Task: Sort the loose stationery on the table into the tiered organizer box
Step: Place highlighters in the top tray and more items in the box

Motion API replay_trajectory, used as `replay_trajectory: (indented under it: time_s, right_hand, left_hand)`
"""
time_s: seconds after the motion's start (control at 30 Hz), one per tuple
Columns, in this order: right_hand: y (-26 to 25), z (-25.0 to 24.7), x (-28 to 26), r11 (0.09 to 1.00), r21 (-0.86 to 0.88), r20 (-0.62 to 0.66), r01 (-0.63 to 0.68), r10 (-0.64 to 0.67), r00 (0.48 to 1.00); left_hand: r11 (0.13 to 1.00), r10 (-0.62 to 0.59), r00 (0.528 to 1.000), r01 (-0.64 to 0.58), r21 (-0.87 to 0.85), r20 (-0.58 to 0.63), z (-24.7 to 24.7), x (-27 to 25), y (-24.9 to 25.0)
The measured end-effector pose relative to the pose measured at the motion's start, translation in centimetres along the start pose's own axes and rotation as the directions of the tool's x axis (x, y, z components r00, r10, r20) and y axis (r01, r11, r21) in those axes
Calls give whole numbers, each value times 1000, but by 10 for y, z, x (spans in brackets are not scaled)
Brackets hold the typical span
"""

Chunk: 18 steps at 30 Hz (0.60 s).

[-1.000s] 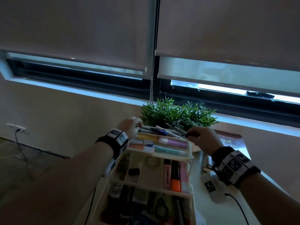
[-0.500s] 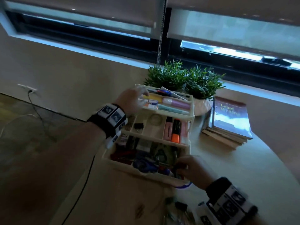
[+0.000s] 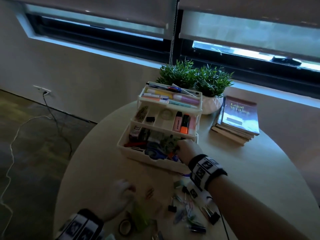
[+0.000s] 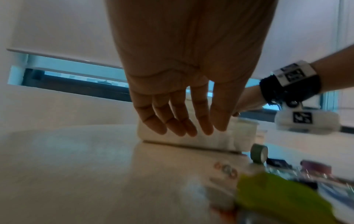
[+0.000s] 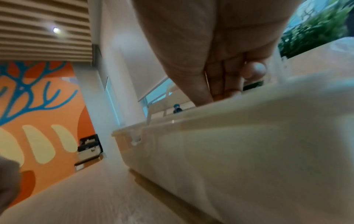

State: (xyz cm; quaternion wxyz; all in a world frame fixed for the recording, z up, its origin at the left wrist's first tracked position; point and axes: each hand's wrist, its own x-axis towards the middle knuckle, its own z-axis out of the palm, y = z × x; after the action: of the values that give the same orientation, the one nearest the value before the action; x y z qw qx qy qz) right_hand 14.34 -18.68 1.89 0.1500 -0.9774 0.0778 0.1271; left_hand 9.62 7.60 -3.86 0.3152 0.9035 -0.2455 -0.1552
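Observation:
The white tiered organizer box [image 3: 147, 158] stands fanned out on the round table [image 3: 97, 170], with pens and highlighters in its upper trays. My right hand [image 3: 186, 149] reaches into the right end of the bottom tier. In the right wrist view its fingertips [image 5: 203, 97] dip behind the box rim [image 5: 249, 144], so whether they hold anything is hidden. My left hand [image 3: 121, 193], blurred, hovers low over the table in front of the box, fingers straight [image 4: 184, 130] and holding nothing. Loose binder clips [image 3: 172, 208], paper clips [image 3: 185, 207] and a tape roll [image 3: 125, 226] lie near me.
Two potted plants [image 3: 195, 78] stand behind the box and a stack of books [image 3: 239, 116] lies to its right. A yellow-green item [image 4: 277, 197] and a green tape roll [image 4: 259, 153] lie among the clutter. The table's left edge drops to the floor, where a cable [image 3: 57, 122] runs.
My right hand went from the top tray down into the bottom tier. My left hand left the top tray's left end and came down over the table. The head view tilted downward.

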Motion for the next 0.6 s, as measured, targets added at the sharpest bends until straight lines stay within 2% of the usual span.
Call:
replay_trajectory:
  time_s: [0.07,0.13,0.2,0.27,0.33,0.43,0.47,0.6]
  right_hand:
    - [-11,6,8,999,-14,3,42,-42,999]
    - [-20,14,17,997,-30,12,67,-67,998]
    - [-25,22,24,996,-55,66,66,-62,996]
    - [-26,27,25,996,-57,123,74,-67,990]
    - [-26,28,19,992,-23,141,122,-118,983]
    - [-20,20,-1,986,59,70,155,-159,985]
    - [-16,18,-10,984,82,36,157,-160,986]
    - [-3,26,-75,959,181,-93,219,-205,974]
  left_hand:
    - [998,-39,999,37,-58,-27,7,-15,-7]
    - [994,-64,998,63,-89,2,11,-24,-9]
    - [998,-52,998,51,37,33,13,-31,-8]
    - [975,-172,976,148,167,135,10,-34,-4]
    - [961,-225,957,187,202,184,7,-37,1]
    - [953,-289,945,268,143,152,0,-43,10]
    - [957,-280,952,267,111,125,-1,-46,10]
    - [954,-272,957,254,159,104,-2,-62,6]
